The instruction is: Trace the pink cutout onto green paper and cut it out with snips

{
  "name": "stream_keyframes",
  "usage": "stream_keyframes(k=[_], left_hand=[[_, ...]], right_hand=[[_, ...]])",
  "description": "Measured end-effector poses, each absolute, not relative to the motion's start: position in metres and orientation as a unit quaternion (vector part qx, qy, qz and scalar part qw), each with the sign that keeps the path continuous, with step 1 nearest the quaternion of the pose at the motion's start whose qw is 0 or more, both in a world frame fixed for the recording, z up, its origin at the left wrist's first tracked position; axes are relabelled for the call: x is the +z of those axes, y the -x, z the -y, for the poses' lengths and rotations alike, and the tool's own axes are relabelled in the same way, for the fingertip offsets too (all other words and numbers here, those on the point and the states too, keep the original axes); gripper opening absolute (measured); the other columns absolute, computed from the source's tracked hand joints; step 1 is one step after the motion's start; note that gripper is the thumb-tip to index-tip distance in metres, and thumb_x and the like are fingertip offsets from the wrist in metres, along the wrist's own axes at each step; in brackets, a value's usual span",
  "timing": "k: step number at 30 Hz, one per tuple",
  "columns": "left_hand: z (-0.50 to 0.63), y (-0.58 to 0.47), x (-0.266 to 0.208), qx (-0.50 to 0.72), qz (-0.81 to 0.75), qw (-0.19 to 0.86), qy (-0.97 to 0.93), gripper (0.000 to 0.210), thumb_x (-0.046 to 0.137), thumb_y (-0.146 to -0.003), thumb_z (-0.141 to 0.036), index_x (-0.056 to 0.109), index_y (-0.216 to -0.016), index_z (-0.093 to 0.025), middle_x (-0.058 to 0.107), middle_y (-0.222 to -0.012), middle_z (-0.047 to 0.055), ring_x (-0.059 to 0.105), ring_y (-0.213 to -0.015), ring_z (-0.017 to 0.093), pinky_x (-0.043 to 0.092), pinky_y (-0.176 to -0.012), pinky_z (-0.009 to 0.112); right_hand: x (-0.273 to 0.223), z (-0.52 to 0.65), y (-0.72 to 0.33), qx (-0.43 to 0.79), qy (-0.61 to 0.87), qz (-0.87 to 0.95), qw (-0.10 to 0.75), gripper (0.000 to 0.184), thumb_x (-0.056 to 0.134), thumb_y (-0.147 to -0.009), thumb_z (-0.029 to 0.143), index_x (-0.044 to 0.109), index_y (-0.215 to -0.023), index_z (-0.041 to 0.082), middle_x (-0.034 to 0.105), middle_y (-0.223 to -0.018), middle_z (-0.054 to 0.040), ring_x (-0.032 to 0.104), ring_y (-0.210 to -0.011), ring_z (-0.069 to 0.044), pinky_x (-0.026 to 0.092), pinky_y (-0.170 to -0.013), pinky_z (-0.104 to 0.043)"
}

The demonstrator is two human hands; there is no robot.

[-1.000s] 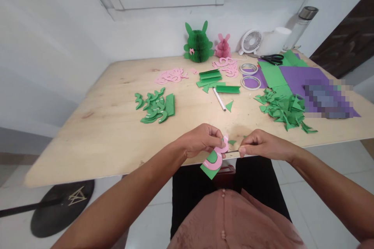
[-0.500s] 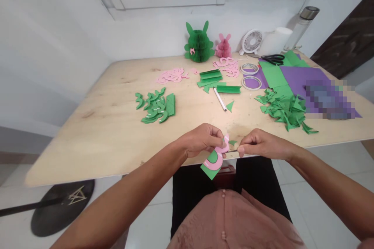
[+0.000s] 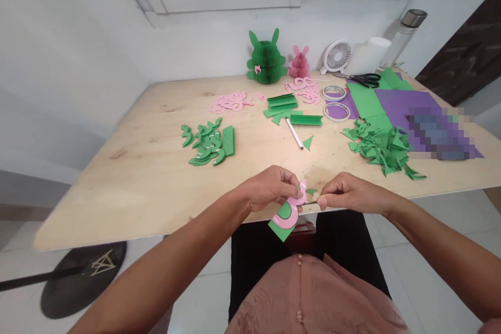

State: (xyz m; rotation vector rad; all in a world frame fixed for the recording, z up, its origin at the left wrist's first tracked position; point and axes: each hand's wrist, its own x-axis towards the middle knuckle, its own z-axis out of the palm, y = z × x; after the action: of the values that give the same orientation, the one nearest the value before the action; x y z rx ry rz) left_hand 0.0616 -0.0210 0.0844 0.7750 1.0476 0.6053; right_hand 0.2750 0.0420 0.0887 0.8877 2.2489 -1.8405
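Observation:
My left hand (image 3: 274,188) is closed on a pink curved paper cutout (image 3: 285,223) that lies over a piece of green paper (image 3: 284,233), held at the table's front edge. The pink shape has wavy curves with short white strips on it. My right hand (image 3: 348,193) pinches a thin dark blade-like tool (image 3: 311,203), whose tip meets the right edge of the papers. Its handle is hidden in my fingers, so its exact kind is unclear. A small green scrap (image 3: 311,191) lies on the table between my hands.
Green curved cutouts (image 3: 209,146) lie at left, pink cutouts (image 3: 231,102) behind them. A white marker (image 3: 294,133) is mid-table. Green scraps (image 3: 379,146), tape rolls (image 3: 336,111), black scissors (image 3: 366,80) and purple paper (image 3: 415,104) are at right. A green paper figure (image 3: 266,62) stands behind.
Almost nothing differs. Both hands keep their grips, and the tool and papers have shifted only very slightly.

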Motion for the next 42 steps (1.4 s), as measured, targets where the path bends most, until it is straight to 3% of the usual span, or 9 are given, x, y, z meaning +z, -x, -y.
stream_keyframes(k=[10,14,20,23,27,34,42], left_hand=[[0.021,-0.061,0.082,0.291,-0.478,0.754,-0.343,0.021,0.077,-0.056,-0.019,0.057,-0.058,-0.014,0.064,-0.060,0.002,0.066,-0.058,0.016,0.046,-0.055,0.025],[0.025,-0.058,0.079,0.323,-0.475,0.750,-0.328,0.023,0.078,-0.054,-0.021,0.057,-0.058,-0.014,0.064,-0.060,0.003,0.066,-0.058,0.018,0.045,-0.056,0.027],[0.036,-0.060,0.082,0.390,-0.496,0.709,-0.313,0.022,0.077,-0.055,-0.021,0.056,-0.055,-0.015,0.061,-0.057,0.003,0.061,-0.057,0.016,0.040,-0.052,0.024],[0.041,-0.066,0.084,0.432,-0.511,0.681,-0.297,0.021,0.077,-0.055,-0.022,0.057,-0.055,-0.015,0.062,-0.060,0.003,0.057,-0.056,0.013,0.040,-0.051,0.023],[0.047,-0.076,0.085,0.482,-0.512,0.657,-0.272,0.023,0.078,-0.055,-0.024,0.057,-0.056,-0.015,0.060,-0.061,0.001,0.052,-0.054,0.011,0.040,-0.051,0.022],[0.054,-0.088,0.082,0.520,-0.526,0.616,-0.273,0.020,0.075,-0.059,-0.024,0.058,-0.058,-0.014,0.057,-0.057,-0.001,0.048,-0.052,0.008,0.039,-0.051,0.019],[0.059,-0.091,0.079,0.524,-0.523,0.616,-0.269,0.019,0.075,-0.061,-0.023,0.059,-0.058,-0.014,0.058,-0.060,-0.001,0.051,-0.055,0.008,0.042,-0.053,0.019]], right_hand=[[0.093,-0.040,-0.275,-0.595,-0.301,-0.744,0.041,0.040,0.058,-0.081,0.047,0.061,-0.058,0.014,0.024,-0.052,0.0075,0.018,-0.049,-0.008,0.014,-0.046,-0.025],[0.091,-0.038,-0.286,-0.606,-0.316,-0.730,0.020,0.040,0.056,-0.083,0.049,0.066,-0.067,0.014,0.025,-0.055,0.0063,0.021,-0.052,-0.009,0.014,-0.048,-0.025],[0.069,-0.019,-0.296,-0.645,-0.394,-0.631,-0.176,0.045,0.052,-0.084,0.054,0.070,-0.080,0.012,0.025,-0.050,0.0073,0.019,-0.049,-0.010,0.015,-0.048,-0.026],[0.058,-0.003,-0.283,-0.674,-0.397,-0.569,-0.255,0.043,0.061,-0.078,0.054,0.070,-0.086,0.012,0.025,-0.051,0.0080,0.017,-0.048,-0.009,0.012,-0.047,-0.025],[0.057,0.016,-0.257,-0.672,-0.424,-0.519,-0.317,0.033,0.071,-0.070,0.046,0.068,-0.075,0.013,0.027,-0.052,0.0079,0.016,-0.049,-0.008,0.014,-0.046,-0.024],[0.061,0.027,-0.237,-0.655,-0.420,-0.523,-0.348,0.022,0.066,-0.076,0.035,0.064,-0.069,0.014,0.041,-0.059,0.0036,0.033,-0.057,-0.010,0.027,-0.054,-0.025],[0.061,0.027,-0.234,-0.635,-0.440,-0.540,-0.334,0.022,0.064,-0.075,0.032,0.058,-0.062,0.016,0.039,-0.056,0.0047,0.032,-0.055,-0.010,0.027,-0.053,-0.024]])
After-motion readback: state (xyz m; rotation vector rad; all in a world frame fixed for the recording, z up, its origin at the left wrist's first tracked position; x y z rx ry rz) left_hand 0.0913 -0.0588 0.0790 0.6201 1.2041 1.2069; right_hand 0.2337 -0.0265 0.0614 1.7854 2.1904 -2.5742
